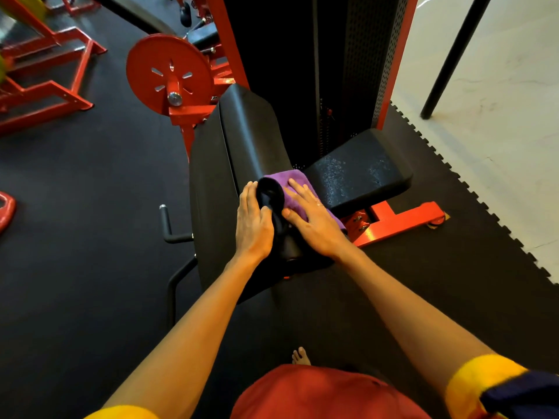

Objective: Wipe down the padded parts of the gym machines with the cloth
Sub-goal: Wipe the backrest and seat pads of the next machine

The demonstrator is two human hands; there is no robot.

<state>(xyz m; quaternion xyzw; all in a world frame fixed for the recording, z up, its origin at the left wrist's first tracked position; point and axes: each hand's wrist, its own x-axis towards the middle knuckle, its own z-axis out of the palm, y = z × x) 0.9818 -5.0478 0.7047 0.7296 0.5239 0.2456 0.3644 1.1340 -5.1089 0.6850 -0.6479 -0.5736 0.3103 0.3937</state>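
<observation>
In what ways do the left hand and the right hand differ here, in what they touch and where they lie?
The left hand touches the black rounded pad directly, while the right hand lies on the purple cloth, pressing it against that pad. The left hand is on the pad's left side; the right hand is on its right side. Both hands are flat, with straight fingers pointing away from the person.

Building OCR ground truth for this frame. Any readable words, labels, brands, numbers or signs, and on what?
No text can be read anywhere in the frame.
Red plate: no lettering shows.
Weight stack: too dark to tell whether it carries numbers.
Pads and cloth: no label or logo visible.
</observation>
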